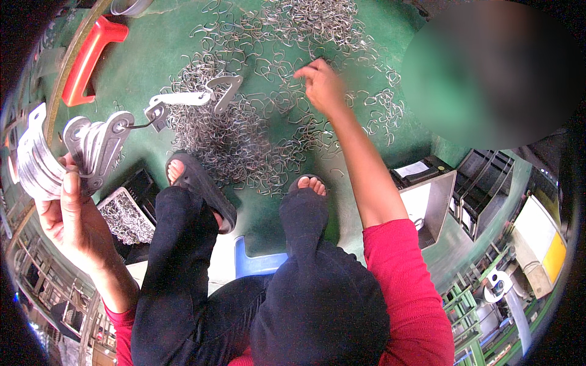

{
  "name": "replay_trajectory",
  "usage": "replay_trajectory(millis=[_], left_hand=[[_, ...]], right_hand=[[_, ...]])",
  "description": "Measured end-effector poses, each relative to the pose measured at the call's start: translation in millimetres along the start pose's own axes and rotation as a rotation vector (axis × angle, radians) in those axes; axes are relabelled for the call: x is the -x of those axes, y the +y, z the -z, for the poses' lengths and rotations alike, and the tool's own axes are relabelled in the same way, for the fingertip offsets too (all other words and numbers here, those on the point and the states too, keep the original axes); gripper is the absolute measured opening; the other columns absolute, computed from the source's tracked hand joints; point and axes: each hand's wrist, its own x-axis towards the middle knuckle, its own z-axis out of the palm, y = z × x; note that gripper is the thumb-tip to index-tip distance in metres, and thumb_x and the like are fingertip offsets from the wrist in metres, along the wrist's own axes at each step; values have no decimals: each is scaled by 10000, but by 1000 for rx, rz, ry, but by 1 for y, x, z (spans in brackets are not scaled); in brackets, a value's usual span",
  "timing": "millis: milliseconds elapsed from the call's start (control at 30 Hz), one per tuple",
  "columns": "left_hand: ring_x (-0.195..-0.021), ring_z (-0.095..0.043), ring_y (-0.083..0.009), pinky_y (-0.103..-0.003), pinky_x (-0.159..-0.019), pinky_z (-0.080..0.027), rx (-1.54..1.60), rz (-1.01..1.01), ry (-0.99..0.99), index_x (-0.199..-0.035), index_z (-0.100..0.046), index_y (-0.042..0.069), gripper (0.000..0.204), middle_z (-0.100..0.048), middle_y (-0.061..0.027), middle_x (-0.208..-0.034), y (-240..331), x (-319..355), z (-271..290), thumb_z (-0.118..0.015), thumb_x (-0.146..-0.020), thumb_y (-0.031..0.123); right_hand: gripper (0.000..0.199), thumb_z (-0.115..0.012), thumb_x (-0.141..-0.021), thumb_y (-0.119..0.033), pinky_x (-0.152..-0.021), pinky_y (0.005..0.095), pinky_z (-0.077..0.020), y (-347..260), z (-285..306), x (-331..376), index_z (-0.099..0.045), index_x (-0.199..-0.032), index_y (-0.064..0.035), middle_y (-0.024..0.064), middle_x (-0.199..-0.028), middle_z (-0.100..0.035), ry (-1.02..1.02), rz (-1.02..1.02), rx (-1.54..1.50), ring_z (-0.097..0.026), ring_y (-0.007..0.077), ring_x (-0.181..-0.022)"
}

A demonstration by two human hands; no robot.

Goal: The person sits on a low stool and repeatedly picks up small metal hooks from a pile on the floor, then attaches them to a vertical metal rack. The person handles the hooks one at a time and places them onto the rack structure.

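Observation:
Low at the left, my left hand [76,226] is closed around a fanned stack of pale metal brackets [39,161], thumb in front. Several flat, round-ended pieces [113,143] of the bundle spread out above the thumb. From the bundle a bent wire hook [141,124] leads to more pale metal links [183,99], which hang in a chain toward the middle over a heap of wire hooks [220,134]. My right hand [323,88] reaches out to the floor among scattered wire hooks [287,91]. Its thumb and forefinger are apart, and I see nothing between them.
Another hook pile [323,21] lies at the far side of the green floor [152,55]. A red stool [91,61] lies far left; a blue stool [259,259] is beneath me. Left of my legs stands a hook-filled container [128,216]; dark crates [482,186] stand right.

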Motion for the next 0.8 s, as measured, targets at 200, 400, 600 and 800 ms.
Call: replay_trajectory(millis=[200, 400, 600, 800], left_hand=[[-1017, -614, -219, -351, -969, -442, 2, 5, 11, -1124, -585, -30, 268, -639, -165, -1079, 2, 0, -2, -603, -859, 3], [-1015, -613, -214, -353, -969, -440, -10, -7, -7, -1120, -584, -35, 265, -639, -169, -1078, 0, 0, -1, -606, -861, 11], [-1005, -615, -209, -352, -966, -433, -50, -5, -20, -1114, -587, -36, 264, -648, -165, -1062, 0, -1, 0, -611, -857, 15], [-1004, -614, -210, -360, -981, -416, -36, 10, -18, -1116, -585, -39, 276, -649, -166, -1059, 3, 2, -9, -620, -847, 14]], right_hand=[[309, -548, -783, -16, -706, 397, -486, 1, 2, 17, -659, -1004, -200, 87, -949, -562, 190, -150, 88, -585, 295, -827], [293, -574, -788, -15, -661, 409, -489, -28, 4, 58, -648, -1006, -196, 80, -934, -564, 1, 19, -4, -593, 304, -812], [132, -655, -792, -168, -698, 400, -469, -36, -5, 40, -638, -922, -151, 58, -920, -580, 49, -61, 25, -597, 290, -841], [143, -652, -807, -233, -725, 398, -459, -43, -20, 7, -625, -890, -120, 79, -882, -579, -94, -54, 275, -603, 269, -847]])
